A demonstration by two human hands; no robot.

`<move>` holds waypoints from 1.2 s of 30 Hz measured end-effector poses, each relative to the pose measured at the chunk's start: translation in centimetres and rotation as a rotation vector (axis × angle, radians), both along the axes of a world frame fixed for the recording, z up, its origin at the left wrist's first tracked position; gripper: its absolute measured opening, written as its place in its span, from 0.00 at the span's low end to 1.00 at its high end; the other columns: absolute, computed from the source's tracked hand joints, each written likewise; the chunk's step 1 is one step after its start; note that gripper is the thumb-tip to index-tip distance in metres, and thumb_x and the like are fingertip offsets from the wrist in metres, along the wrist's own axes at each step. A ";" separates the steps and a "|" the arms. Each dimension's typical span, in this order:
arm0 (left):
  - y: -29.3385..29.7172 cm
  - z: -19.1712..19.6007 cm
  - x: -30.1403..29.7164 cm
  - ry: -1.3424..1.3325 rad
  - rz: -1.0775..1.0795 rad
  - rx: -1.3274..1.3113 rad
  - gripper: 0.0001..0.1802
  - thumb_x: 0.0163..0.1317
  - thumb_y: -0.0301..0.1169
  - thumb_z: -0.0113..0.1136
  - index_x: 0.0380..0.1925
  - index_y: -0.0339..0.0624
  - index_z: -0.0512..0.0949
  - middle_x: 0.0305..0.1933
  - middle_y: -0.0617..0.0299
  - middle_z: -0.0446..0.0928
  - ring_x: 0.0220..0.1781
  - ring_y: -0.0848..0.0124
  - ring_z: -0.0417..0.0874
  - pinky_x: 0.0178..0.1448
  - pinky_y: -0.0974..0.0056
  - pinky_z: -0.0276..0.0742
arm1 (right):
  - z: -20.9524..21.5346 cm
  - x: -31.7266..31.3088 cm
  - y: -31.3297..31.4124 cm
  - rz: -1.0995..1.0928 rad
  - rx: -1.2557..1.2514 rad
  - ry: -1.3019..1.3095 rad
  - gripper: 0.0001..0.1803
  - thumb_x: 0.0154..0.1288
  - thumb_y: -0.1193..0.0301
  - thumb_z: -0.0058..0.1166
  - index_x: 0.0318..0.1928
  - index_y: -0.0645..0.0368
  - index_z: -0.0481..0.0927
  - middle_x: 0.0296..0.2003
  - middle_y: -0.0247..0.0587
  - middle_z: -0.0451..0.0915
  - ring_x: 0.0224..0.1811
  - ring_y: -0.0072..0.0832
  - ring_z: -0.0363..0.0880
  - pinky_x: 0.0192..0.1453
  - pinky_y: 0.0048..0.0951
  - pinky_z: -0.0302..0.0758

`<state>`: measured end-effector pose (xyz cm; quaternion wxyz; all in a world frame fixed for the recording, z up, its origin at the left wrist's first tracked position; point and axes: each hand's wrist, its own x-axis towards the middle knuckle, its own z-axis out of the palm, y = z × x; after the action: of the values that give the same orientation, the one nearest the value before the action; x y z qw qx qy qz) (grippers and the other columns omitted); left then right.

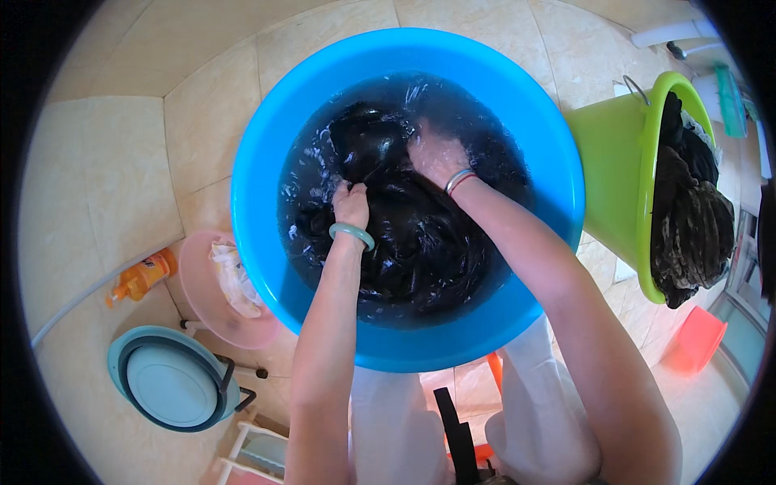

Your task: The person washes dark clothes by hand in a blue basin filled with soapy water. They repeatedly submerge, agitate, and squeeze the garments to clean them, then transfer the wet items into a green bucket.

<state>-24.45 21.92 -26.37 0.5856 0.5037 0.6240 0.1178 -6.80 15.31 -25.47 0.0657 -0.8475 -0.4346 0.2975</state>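
Presently the wash is at the scrubbing step: left hand fisted on the dark cloth in the blue basin, frame centre, right hand pressing half-submerged, finger spread unclear; next likely calls for firm rubbing.

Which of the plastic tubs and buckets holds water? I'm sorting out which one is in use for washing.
The large blue round plastic basin does: dark cloth soaks in it. The green plastic bucket holds only piled clothes; the pink basin holds white cloth.

An orange bottle (labelled) lies on the floor tiles, far left.
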 end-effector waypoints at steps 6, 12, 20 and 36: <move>0.2 -1.7 -1.8 -0.134 0.019 -0.082 0.26 0.60 0.30 0.57 0.60 0.38 0.71 0.54 0.53 0.78 0.54 0.62 0.77 0.60 0.62 0.72 | -2.0 -0.2 -0.9 -0.005 0.176 -0.092 0.22 0.71 0.59 0.40 0.57 0.59 0.70 0.44 0.61 0.79 0.45 0.51 0.81 0.45 0.49 0.80; -1.0 -2.3 -2.5 -0.144 0.222 -0.087 0.30 0.61 0.29 0.58 0.64 0.39 0.66 0.56 0.56 0.77 0.56 0.65 0.76 0.62 0.62 0.70 | 0.2 0.1 -0.9 -0.026 0.127 0.038 0.22 0.72 0.59 0.39 0.59 0.57 0.66 0.41 0.61 0.78 0.39 0.53 0.82 0.42 0.52 0.79; -1.5 2.1 -1.2 -0.182 0.224 -0.164 0.32 0.60 0.28 0.60 0.64 0.34 0.64 0.58 0.56 0.75 0.59 0.68 0.73 0.67 0.66 0.63 | 0.4 0.0 -1.2 0.089 0.018 -0.079 0.15 0.69 0.69 0.44 0.52 0.56 0.79 0.62 0.54 0.66 0.52 0.49 0.79 0.48 0.49 0.82; -1.8 3.9 -1.6 -0.264 0.255 -0.284 0.31 0.61 0.27 0.60 0.65 0.42 0.65 0.59 0.60 0.74 0.62 0.68 0.70 0.70 0.63 0.59 | -1.1 0.0 -2.5 -0.045 0.144 -0.020 0.14 0.69 0.67 0.45 0.51 0.56 0.77 0.52 0.54 0.74 0.49 0.54 0.79 0.53 0.49 0.77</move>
<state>-26.05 20.09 -22.50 0.7077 0.3135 0.6108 0.1668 -6.84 12.82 -26.54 0.1291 -0.8531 -0.4363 0.2554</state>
